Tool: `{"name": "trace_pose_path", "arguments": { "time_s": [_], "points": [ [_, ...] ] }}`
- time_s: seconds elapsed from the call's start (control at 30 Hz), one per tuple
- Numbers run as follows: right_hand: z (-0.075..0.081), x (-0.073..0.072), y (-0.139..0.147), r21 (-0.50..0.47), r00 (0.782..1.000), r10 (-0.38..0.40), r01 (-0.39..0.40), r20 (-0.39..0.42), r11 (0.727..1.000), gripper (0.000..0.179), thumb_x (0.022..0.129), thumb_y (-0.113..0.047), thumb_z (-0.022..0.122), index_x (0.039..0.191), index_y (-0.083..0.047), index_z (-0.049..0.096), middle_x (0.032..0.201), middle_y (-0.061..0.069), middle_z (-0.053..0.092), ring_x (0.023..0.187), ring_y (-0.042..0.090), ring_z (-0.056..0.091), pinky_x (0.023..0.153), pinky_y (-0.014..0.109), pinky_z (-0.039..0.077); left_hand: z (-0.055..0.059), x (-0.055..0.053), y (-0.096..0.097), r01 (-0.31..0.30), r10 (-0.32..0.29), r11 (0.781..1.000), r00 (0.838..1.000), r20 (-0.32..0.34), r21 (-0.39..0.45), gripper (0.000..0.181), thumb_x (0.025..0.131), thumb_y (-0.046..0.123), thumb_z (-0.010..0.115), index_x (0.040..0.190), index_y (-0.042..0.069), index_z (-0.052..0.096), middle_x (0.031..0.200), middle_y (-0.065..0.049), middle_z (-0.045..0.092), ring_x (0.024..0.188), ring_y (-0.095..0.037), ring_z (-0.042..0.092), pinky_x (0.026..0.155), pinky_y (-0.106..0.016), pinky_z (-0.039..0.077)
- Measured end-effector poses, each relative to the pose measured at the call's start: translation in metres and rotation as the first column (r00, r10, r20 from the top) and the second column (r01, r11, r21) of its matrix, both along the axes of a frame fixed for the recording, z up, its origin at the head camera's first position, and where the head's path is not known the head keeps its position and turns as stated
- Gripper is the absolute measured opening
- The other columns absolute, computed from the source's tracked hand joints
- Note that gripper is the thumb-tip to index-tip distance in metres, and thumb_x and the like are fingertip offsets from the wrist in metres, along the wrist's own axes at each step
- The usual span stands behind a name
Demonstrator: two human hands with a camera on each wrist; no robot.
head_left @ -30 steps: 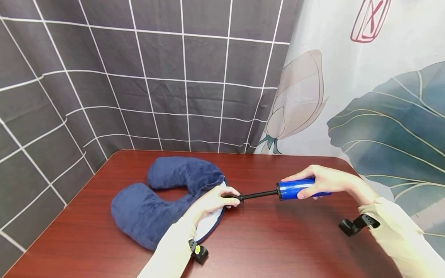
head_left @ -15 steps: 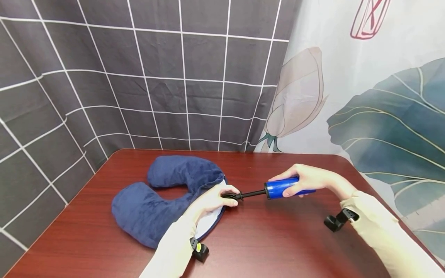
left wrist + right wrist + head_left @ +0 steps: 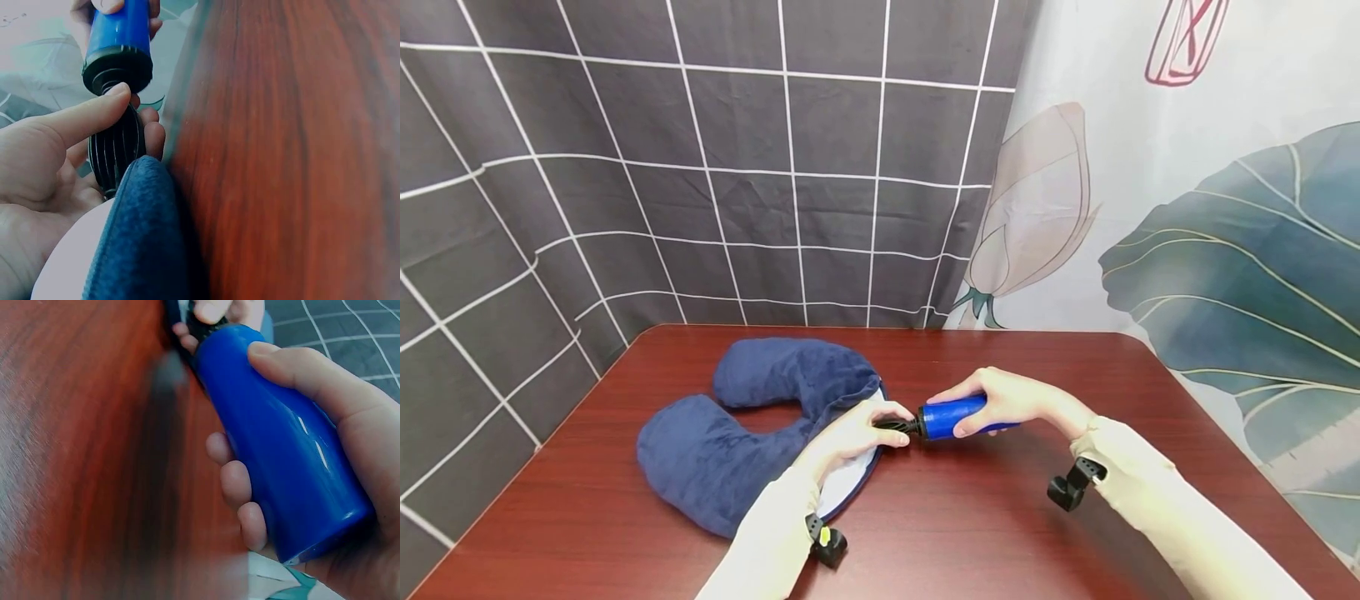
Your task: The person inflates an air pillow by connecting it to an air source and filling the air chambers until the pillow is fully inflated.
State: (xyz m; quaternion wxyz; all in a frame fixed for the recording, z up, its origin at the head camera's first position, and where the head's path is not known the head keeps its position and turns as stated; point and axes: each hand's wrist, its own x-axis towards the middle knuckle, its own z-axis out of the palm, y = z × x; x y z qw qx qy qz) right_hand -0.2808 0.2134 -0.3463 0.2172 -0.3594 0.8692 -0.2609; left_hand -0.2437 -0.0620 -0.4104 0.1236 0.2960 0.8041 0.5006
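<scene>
A blue hand pump (image 3: 953, 417) lies level just above the table, its black ribbed handle (image 3: 115, 147) at the left end. My right hand (image 3: 1011, 396) grips the blue barrel, thumb on one side and fingers wrapped on the other in the right wrist view. With thumb and fingers my left hand (image 3: 859, 429) pinches the black handle, beside the white inner part of a navy U-shaped neck pillow (image 3: 715, 467). The pump's rod is hidden, the barrel's black cap (image 3: 119, 65) standing close against the handle. How the pump meets the pillow is covered by my left hand.
The pillow lies on a reddish-brown wooden table (image 3: 970, 533), its open side to the left. Behind the table hang a dark grid-patterned curtain (image 3: 745, 208) and a pale curtain (image 3: 1045, 200) with printed flowers and leaves.
My right hand has pushed the blue barrel leftward, and the black rod has slid into it until out of sight. My left hand and the pillow have stayed nearly still.
</scene>
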Motion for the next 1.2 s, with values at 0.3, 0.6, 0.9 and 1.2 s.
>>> {"name": "trace_pose_path", "arguments": {
  "time_s": [0.3,0.6,0.9,1.2],
  "points": [
    [0.001,0.008,0.014,0.026,0.999,-0.023,0.023,-0.025,0.999,0.055,0.085,-0.042,0.075,0.137,-0.034,0.058,0.118,0.002,0.068,0.089,0.017,0.063,0.061,0.031,0.057,-0.003,0.000,0.002,-0.043,0.043,0.999,0.997,0.069,-0.001,0.031,0.089,0.013,0.070,0.116,-0.002,0.067,0.114,-0.019,0.070,0.098,-0.006,0.057,0.095,-0.023,0.041],
    [0.011,0.006,0.051,0.025,0.994,-0.079,0.078,0.071,0.997,0.055,0.085,-0.036,0.076,0.137,-0.033,0.058,0.113,0.008,0.066,0.084,0.020,0.064,0.060,0.041,0.058,-0.009,-0.002,0.002,-0.037,0.036,0.999,0.999,0.035,0.024,0.029,0.088,0.009,0.071,0.114,-0.003,0.068,0.113,-0.020,0.071,0.099,-0.008,0.059,0.092,-0.020,0.043],
    [0.019,0.007,0.092,-0.007,0.977,-0.121,0.124,0.174,0.992,0.051,0.090,-0.023,0.071,0.139,-0.023,0.057,0.111,0.015,0.064,0.079,0.023,0.066,0.058,0.046,0.058,-0.007,0.000,0.003,-0.025,0.022,0.999,0.998,0.056,0.042,0.030,0.088,0.010,0.071,0.115,-0.002,0.067,0.113,-0.020,0.070,0.097,-0.005,0.058,0.092,-0.017,0.042],
    [0.012,0.012,0.073,-0.051,0.983,-0.109,0.117,0.151,0.992,0.052,0.089,-0.026,0.073,0.138,-0.025,0.058,0.109,0.013,0.066,0.064,0.018,0.065,0.053,0.042,0.056,-0.007,0.001,0.003,0.010,-0.012,0.997,1.000,0.018,0.076,0.030,0.088,0.007,0.069,0.115,-0.006,0.064,0.114,-0.025,0.068,0.099,-0.004,0.058,0.091,-0.016,0.043]
  ]
}}
